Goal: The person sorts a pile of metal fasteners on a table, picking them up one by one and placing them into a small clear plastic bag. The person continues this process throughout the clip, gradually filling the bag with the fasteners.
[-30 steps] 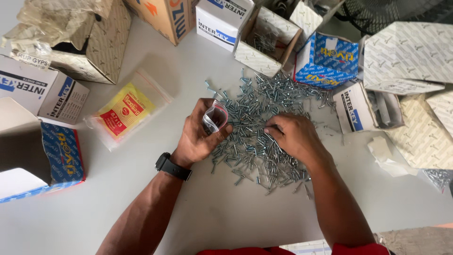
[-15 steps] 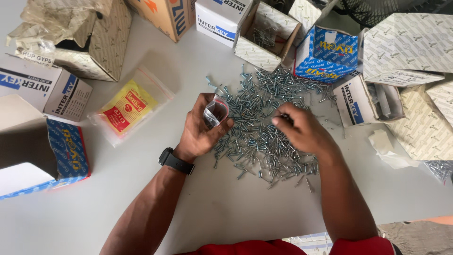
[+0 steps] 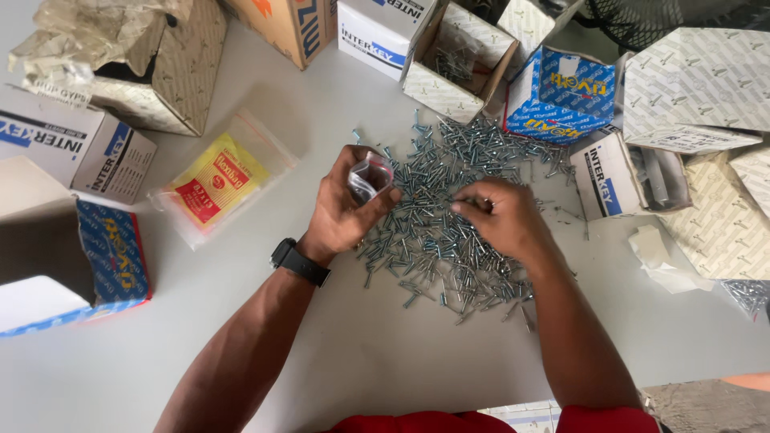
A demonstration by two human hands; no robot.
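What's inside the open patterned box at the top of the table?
The box holds loose silver rivets on its floor. Its near wall hides the front part of the inside.

Silver-grey rivets [image 3: 449, 232] lie heaped on a pale grey table [image 3: 385, 353], beside a clear zip bag [image 3: 367, 178] edged in red. At left, a clear packet [image 3: 218, 183] carries a yellow-and-red label, near white boxes with blue bands [image 3: 76, 152]. Far right, a blue box with yellow lettering [image 3: 561, 96] sits among white cartons printed with a fine grey pattern [image 3: 698, 80].

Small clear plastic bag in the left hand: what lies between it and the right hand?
In the head view, only loose silver rivets on the white table separate the bag from the right hand.
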